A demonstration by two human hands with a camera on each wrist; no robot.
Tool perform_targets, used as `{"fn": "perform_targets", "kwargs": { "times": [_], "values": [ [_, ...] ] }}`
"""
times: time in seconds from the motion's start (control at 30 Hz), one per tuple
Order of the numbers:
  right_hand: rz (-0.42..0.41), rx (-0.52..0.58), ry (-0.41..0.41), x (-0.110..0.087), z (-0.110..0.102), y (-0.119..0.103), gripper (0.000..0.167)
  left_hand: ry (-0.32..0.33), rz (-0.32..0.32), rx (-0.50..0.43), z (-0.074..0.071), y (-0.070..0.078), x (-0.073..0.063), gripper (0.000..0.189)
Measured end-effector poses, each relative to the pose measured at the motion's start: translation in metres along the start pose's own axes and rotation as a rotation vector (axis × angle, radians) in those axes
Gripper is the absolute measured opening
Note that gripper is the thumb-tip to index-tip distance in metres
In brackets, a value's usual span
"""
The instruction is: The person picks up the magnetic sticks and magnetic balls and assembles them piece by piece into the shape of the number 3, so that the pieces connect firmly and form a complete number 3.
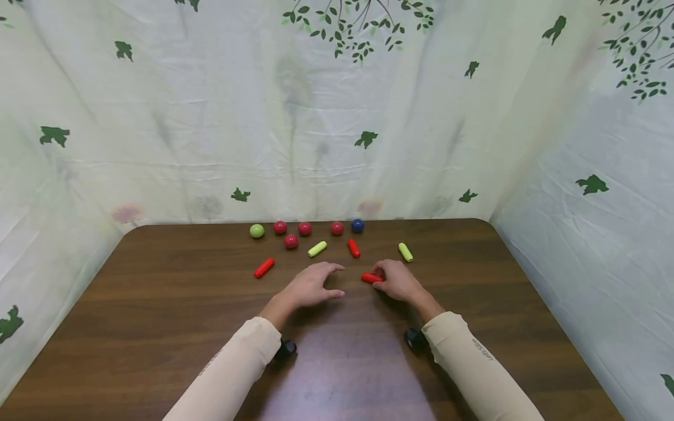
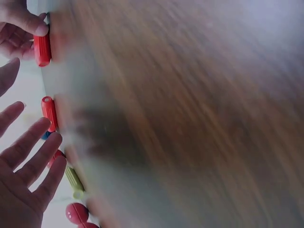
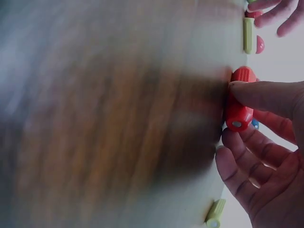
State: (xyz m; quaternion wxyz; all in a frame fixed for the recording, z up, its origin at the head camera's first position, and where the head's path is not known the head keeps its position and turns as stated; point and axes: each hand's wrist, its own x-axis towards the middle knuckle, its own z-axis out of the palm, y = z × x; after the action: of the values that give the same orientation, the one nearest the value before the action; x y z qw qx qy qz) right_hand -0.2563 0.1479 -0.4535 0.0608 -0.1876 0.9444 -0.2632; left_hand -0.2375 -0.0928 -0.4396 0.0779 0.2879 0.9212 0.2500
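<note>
My right hand (image 1: 398,280) pinches a short red ridged rod (image 1: 371,278) between thumb and fingers, low over the table. In the right wrist view a small silvery disc shows on the end of that red rod (image 3: 237,111). My left hand (image 1: 312,285) hovers to its left with fingers spread and nothing in it. Beyond the hands lie another red rod (image 1: 354,248) and two yellow-green rods, one in the middle (image 1: 317,249) and one at the right (image 1: 405,252). A third red rod (image 1: 264,268) lies left of my left hand.
Along the back edge of the wooden table (image 1: 184,316) sit several red balls (image 1: 291,241), a green ball (image 1: 257,231) and a blue ball (image 1: 357,225). A white cloth (image 1: 221,117) with leaf prints hangs behind the table and at its sides.
</note>
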Motion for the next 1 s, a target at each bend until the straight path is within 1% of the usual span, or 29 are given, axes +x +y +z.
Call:
{"fn": "perform_targets", "kwargs": {
  "times": [0.17, 0.27, 0.37, 0.43, 0.53, 0.67, 0.77, 0.87, 1.0],
  "values": [
    [-0.051, 0.019, -0.029, 0.006, 0.002, -0.007, 0.017, -0.010, -0.031, 0.035, 0.004, 0.004, 0.005, 0.048],
    [-0.075, 0.049, -0.067, 0.011, 0.003, -0.011, 0.019, -0.008, -0.066, 0.056, 0.006, 0.004, 0.008, 0.042],
    [-0.109, 0.063, -0.117, 0.016, 0.003, -0.016, 0.019, -0.002, -0.085, 0.047, 0.006, 0.004, 0.012, 0.036],
    [-0.133, 0.065, -0.152, 0.019, 0.004, -0.018, 0.019, -0.008, -0.077, 0.035, 0.005, 0.003, 0.014, 0.031],
    [-0.175, 0.074, -0.192, 0.022, 0.004, -0.021, 0.018, -0.024, -0.037, 0.017, 0.004, 0.000, 0.015, 0.025],
    [-0.218, 0.114, -0.220, 0.026, 0.005, -0.027, 0.017, -0.032, 0.002, 0.003, 0.001, -0.003, 0.014, 0.021],
    [-0.230, 0.136, -0.226, 0.027, 0.008, -0.032, 0.018, -0.017, 0.007, 0.005, -0.002, -0.005, 0.012, 0.021],
    [-0.224, 0.155, -0.222, 0.029, 0.011, -0.034, 0.019, -0.008, 0.011, 0.009, -0.003, -0.008, 0.011, 0.019],
    [-0.203, 0.197, -0.213, 0.029, 0.016, -0.035, 0.017, -0.008, -0.009, -0.003, -0.004, -0.012, 0.008, 0.018]
  ]
}}
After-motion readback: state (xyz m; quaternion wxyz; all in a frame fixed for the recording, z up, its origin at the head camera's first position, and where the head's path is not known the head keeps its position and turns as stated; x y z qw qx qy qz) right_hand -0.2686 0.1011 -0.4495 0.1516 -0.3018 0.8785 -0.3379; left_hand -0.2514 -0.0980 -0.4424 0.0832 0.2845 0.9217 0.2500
